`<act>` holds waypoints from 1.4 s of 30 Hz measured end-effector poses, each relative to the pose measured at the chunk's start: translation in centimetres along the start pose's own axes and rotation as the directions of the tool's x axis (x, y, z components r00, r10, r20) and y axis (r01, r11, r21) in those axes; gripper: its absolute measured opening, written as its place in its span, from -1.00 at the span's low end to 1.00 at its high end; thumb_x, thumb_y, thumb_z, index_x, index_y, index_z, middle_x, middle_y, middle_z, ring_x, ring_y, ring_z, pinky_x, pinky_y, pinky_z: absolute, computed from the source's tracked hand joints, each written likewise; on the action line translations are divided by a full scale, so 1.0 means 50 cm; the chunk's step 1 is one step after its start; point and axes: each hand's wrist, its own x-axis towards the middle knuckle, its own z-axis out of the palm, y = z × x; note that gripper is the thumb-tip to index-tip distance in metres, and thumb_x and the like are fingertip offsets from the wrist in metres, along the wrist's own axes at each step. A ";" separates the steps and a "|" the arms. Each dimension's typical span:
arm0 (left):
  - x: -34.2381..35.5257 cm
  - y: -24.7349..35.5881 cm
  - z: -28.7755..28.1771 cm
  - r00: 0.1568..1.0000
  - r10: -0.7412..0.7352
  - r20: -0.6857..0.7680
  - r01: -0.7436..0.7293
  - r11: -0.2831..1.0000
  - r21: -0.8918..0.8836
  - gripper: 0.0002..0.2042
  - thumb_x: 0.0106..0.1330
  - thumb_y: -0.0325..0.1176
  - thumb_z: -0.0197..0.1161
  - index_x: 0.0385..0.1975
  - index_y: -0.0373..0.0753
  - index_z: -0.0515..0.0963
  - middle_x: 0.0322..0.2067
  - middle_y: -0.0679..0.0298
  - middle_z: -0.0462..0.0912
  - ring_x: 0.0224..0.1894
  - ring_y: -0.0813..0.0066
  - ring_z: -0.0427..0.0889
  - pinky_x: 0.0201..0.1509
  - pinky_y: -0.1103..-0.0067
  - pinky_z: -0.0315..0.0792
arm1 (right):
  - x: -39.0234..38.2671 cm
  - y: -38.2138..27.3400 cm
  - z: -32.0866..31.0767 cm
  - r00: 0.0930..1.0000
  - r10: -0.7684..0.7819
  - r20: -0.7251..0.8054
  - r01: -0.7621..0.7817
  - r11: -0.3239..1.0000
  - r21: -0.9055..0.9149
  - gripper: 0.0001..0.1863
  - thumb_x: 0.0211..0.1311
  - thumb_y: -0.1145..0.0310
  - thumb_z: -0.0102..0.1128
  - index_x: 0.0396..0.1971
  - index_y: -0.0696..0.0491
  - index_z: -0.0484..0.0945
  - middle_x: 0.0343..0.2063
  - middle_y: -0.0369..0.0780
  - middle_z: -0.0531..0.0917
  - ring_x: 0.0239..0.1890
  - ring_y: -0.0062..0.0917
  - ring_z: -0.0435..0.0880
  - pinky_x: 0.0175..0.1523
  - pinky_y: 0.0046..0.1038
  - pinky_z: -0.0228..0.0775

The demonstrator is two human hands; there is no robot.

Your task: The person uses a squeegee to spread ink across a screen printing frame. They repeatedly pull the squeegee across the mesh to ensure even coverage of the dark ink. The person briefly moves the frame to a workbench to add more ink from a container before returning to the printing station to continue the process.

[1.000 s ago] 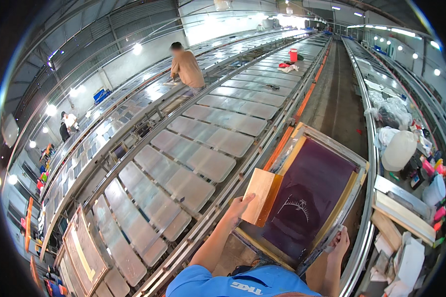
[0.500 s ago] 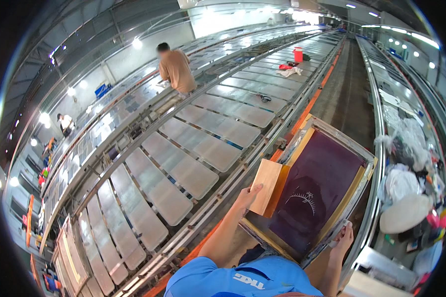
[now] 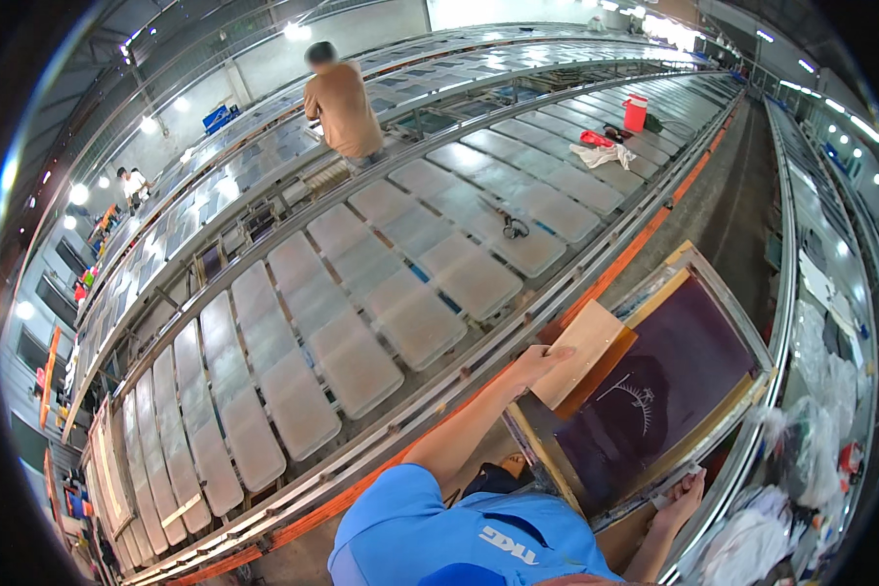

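A squeegee with a pale wooden handle and an orange blade (image 3: 584, 357) is gripped in my left hand (image 3: 535, 368), its blade edge over the screen. Beneath it, tilted in front of my body, is a screen-printing frame (image 3: 755, 342) with dark purple mesh and a light curved, spiky design in the mesh. My right hand (image 3: 684, 498) is closed beside the frame's near right edge, with a small white wad, perhaps cloth or paper, at its fingers. Whether those fingers also grip the frame I cannot tell.
A long printing table (image 3: 361, 354) with flat grey platens runs along my left. On it lie scissors (image 3: 514, 227), a white cloth (image 3: 604, 154) and a red jug (image 3: 635, 112). A co-worker (image 3: 344, 107) stands beyond. Plastic bags (image 3: 811, 454) crowd the right-hand table.
My view has turned left, so the table and co-worker sit differently in it. Frame, squeegee and both hands appear farther right; my left hand still holds the squeegee.
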 end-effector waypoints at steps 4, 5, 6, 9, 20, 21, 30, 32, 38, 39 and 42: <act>0.214 0.077 0.055 0.996 -0.022 0.085 0.013 0.994 0.110 -0.35 0.35 0.18 0.31 0.15 -0.31 0.62 0.04 0.21 0.69 0.14 0.46 0.57 0.20 0.46 0.38 | 0.138 0.002 0.058 0.994 0.020 -0.111 -0.019 1.000 0.004 -0.60 0.49 -0.01 0.16 -0.50 -0.10 0.41 -0.61 -0.50 0.29 -0.63 -0.77 0.16 -0.50 -0.57 -0.05; 0.277 0.081 0.076 0.994 -0.035 0.107 0.018 0.988 0.150 -0.36 0.36 0.18 0.30 0.16 -0.31 0.62 0.04 0.21 0.69 0.14 0.47 0.56 0.21 0.46 0.38 | 0.175 0.009 0.067 0.988 0.017 -0.151 -0.017 1.000 0.001 -0.60 0.49 -0.01 0.17 -0.50 -0.10 0.42 -0.61 -0.50 0.28 -0.63 -0.77 0.17 -0.50 -0.58 -0.04; 0.337 0.096 0.110 0.993 -0.061 0.102 0.043 0.984 0.173 -0.36 0.36 0.18 0.30 0.16 -0.30 0.62 0.04 0.22 0.69 0.13 0.47 0.57 0.20 0.46 0.38 | 0.218 0.020 0.072 0.983 0.013 -0.182 -0.013 1.000 0.001 -0.61 0.49 -0.01 0.17 -0.50 -0.10 0.43 -0.61 -0.50 0.29 -0.63 -0.78 0.17 -0.50 -0.59 -0.03; 0.503 0.132 0.172 0.992 -0.074 0.107 0.050 0.977 0.208 -0.36 0.36 0.18 0.30 0.15 -0.31 0.62 0.03 0.24 0.69 0.10 0.48 0.58 0.19 0.46 0.39 | 0.380 0.053 0.120 0.963 -0.002 -0.270 0.005 1.000 0.012 -0.63 0.48 0.01 0.19 -0.48 -0.09 0.46 -0.61 -0.52 0.30 -0.62 -0.81 0.18 -0.49 -0.63 0.00; 1.014 0.323 0.357 0.995 -0.063 -0.075 0.066 0.997 0.035 -0.45 0.33 0.10 0.38 0.00 -0.35 0.66 -0.17 0.31 0.72 -0.13 0.57 0.63 0.00 0.53 0.45 | 1.006 -0.084 0.407 0.993 0.026 -0.115 -0.026 1.000 0.001 -0.69 0.46 0.11 0.22 -0.43 0.00 0.54 -0.58 -0.46 0.38 -0.64 -0.79 0.23 -0.53 -0.60 0.01; 1.053 0.323 0.367 0.993 -0.086 -0.085 0.089 0.995 0.036 -0.47 0.35 0.05 0.38 0.01 -0.35 0.66 -0.17 0.30 0.72 -0.17 0.58 0.64 -0.05 0.53 0.47 | 1.056 -0.091 0.428 0.996 0.038 -0.081 -0.038 0.999 -0.001 -0.73 0.45 0.13 0.20 -0.39 -0.01 0.58 -0.52 -0.46 0.41 -0.59 -0.81 0.25 -0.49 -0.61 0.03; 1.506 0.496 0.507 0.997 -0.043 -0.057 0.038 0.996 -0.084 -0.50 0.36 0.00 0.38 0.00 -0.37 0.64 -0.19 0.23 0.74 -0.18 0.53 0.70 -0.11 0.56 0.54 | 1.566 -0.096 0.648 0.996 0.081 -0.050 -0.082 0.996 -0.020 -0.66 0.47 0.12 0.22 -0.49 -0.02 0.48 -0.62 -0.47 0.37 -0.67 -0.80 0.21 -0.56 -0.60 0.04; 1.646 0.572 0.542 0.999 -0.043 -0.025 0.043 0.999 0.001 -0.50 0.36 0.01 0.38 -0.01 -0.37 0.64 -0.22 0.24 0.74 -0.22 0.54 0.70 -0.15 0.56 0.54 | 1.669 -0.111 0.692 0.993 0.090 -0.077 -0.090 0.996 0.003 -0.65 0.46 0.10 0.23 -0.49 -0.03 0.48 -0.61 -0.47 0.37 -0.67 -0.80 0.21 -0.54 -0.61 0.03; 2.008 0.672 0.641 0.991 -0.066 0.114 0.062 0.997 0.036 -0.51 0.34 0.05 0.39 -0.10 -0.34 0.67 -0.28 0.28 0.74 -0.30 0.58 0.69 -0.21 0.56 0.53 | 1.905 -0.162 0.813 0.986 0.091 -0.140 -0.075 0.990 0.121 -0.70 0.43 0.11 0.25 -0.42 -0.01 0.51 -0.56 -0.48 0.36 -0.61 -0.81 0.21 -0.48 -0.62 0.01; 2.065 0.693 0.665 0.988 -0.071 0.135 0.064 0.997 0.053 -0.51 0.34 0.05 0.40 -0.09 -0.34 0.67 -0.28 0.28 0.74 -0.30 0.58 0.69 -0.20 0.56 0.53 | 1.948 -0.157 0.822 0.986 0.088 -0.140 -0.070 0.988 0.135 -0.70 0.43 0.11 0.25 -0.41 -0.01 0.52 -0.55 -0.48 0.36 -0.60 -0.81 0.20 -0.48 -0.62 0.01; 2.219 0.772 0.751 0.973 -0.099 0.209 0.084 0.993 0.078 -0.48 0.33 0.05 0.41 -0.04 -0.36 0.66 -0.24 0.26 0.74 -0.27 0.56 0.69 -0.17 0.55 0.53 | 2.085 -0.146 0.864 0.971 0.072 -0.230 -0.042 0.990 0.135 -0.67 0.48 0.07 0.18 -0.42 -0.01 0.54 -0.58 -0.51 0.32 -0.60 -0.82 0.18 -0.48 -0.62 -0.01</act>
